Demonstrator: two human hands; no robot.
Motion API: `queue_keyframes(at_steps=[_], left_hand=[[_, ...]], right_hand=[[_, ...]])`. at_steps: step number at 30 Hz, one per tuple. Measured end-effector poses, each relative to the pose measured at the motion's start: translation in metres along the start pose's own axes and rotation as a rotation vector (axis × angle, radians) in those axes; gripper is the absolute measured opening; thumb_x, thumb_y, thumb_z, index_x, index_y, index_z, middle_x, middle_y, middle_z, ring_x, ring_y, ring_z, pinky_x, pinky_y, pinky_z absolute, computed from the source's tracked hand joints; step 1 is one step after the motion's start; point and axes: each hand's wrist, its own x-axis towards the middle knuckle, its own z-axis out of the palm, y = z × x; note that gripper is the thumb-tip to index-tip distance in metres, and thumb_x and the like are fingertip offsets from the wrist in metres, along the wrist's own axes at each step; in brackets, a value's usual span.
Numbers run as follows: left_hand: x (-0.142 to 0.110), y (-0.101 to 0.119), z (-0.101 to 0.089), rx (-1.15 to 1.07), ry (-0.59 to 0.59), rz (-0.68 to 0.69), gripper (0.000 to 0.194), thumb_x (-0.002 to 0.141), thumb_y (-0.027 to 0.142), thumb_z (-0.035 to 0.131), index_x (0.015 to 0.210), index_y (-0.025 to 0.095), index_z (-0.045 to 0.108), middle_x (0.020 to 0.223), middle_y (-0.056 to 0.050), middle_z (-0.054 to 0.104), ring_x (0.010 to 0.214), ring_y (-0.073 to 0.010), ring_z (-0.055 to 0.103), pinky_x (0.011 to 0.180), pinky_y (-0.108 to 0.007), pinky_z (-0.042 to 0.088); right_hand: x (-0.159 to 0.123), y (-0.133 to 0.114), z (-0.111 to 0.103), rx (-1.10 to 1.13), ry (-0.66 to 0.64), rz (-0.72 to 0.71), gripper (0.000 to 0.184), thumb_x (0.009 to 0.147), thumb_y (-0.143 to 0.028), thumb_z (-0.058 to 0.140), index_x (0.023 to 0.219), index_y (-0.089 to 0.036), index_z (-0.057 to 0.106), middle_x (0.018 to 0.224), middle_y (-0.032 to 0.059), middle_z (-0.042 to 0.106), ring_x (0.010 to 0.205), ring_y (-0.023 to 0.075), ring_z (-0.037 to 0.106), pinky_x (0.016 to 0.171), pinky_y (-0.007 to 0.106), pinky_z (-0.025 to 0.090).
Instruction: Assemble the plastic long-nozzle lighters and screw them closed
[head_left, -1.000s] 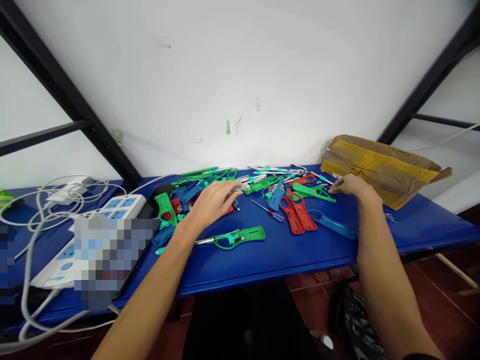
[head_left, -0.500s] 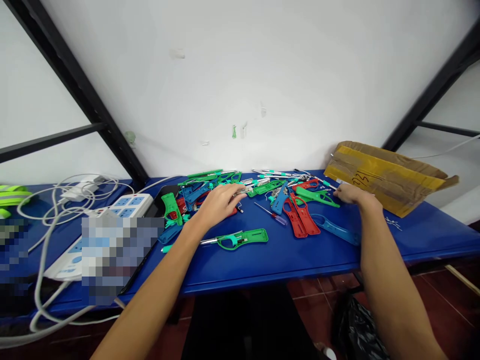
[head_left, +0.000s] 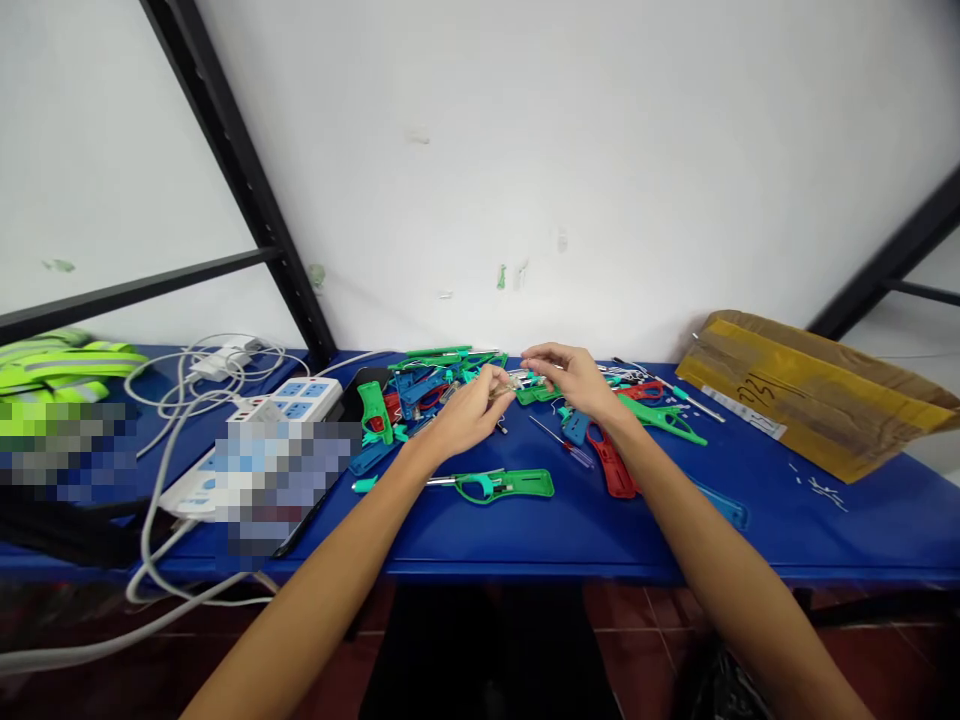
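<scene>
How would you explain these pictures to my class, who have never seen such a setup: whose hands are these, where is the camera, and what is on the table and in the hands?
There is no robot here. These are a person's two bare hands, seen by one camera worn on the head, looking forward and down. All the pictures come from that camera.

On the blue table lie green, red and blue plastic handles, metal rods and a screwdriver. A cardboard box stands to the right; a white power strip lies to the left.

The left hand pinches a small pale part, too small to name. The right hand is close beside it, fingertips at something teal; whether it grips that is unclear.
</scene>
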Motion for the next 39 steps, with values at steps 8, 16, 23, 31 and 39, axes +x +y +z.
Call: queue_keyframes(at_steps=[8, 16, 23, 31, 39], left_hand=[[0.001, 0.005, -0.004, 0.082, 0.068, 0.035, 0.033, 0.115, 0.052, 0.046, 0.125, 0.025, 0.063, 0.103, -0.003, 0.077, 0.092, -0.0226, 0.074, 0.080, -0.031, 0.048], [0.002, 0.003, 0.003, 0.133, 0.134, -0.108, 0.023, 0.112, 0.045, 0.052, 0.118, 0.024, 0.055, 0.087, -0.002, 0.073, 0.077, -0.0238, 0.072, 0.073, -0.033, 0.047], [0.000, 0.012, 0.000, 0.076, 0.081, -0.052, 0.036, 0.118, 0.046, 0.029, 0.122, 0.024, 0.057, 0.118, -0.008, 0.072, 0.106, -0.0250, 0.071, 0.092, -0.037, 0.050], [-0.002, 0.014, 0.004, -0.005, 0.050, -0.064, 0.028, 0.115, 0.047, 0.041, 0.126, 0.024, 0.052, 0.094, -0.002, 0.068, 0.086, -0.0224, 0.067, 0.078, -0.033, 0.045], [-0.001, 0.012, 0.006, 0.022, 0.049, -0.037, 0.032, 0.116, 0.048, 0.040, 0.129, 0.024, 0.056, 0.097, -0.002, 0.074, 0.085, -0.0221, 0.070, 0.080, -0.034, 0.047]], right_hand=[[-0.024, -0.001, 0.015, 0.289, 0.076, 0.032, 0.048, 0.082, -0.064, 0.088, 0.100, -0.022, 0.074, 0.080, 0.0026, 0.075, 0.062, 0.0153, 0.063, 0.049, 0.026, 0.050], [-0.028, -0.007, 0.014, 0.340, 0.109, 0.051, 0.042, 0.081, -0.057, 0.091, 0.099, -0.022, 0.078, 0.088, 0.0021, 0.075, 0.057, 0.0107, 0.054, 0.049, 0.026, 0.049], [-0.031, -0.006, 0.021, 0.226, 0.108, 0.002, 0.038, 0.087, -0.057, 0.086, 0.099, -0.021, 0.080, 0.086, 0.0024, 0.076, 0.058, 0.0133, 0.059, 0.053, 0.029, 0.050], [-0.036, -0.004, 0.023, -0.241, 0.250, -0.291, 0.018, 0.105, -0.037, 0.070, 0.098, -0.024, 0.080, 0.099, 0.0055, 0.083, 0.089, 0.0226, 0.075, 0.082, 0.035, 0.059], [-0.039, -0.006, 0.024, -0.368, 0.276, -0.364, 0.018, 0.109, -0.037, 0.066, 0.102, -0.026, 0.078, 0.103, 0.0062, 0.083, 0.093, 0.0245, 0.076, 0.091, 0.039, 0.059]])
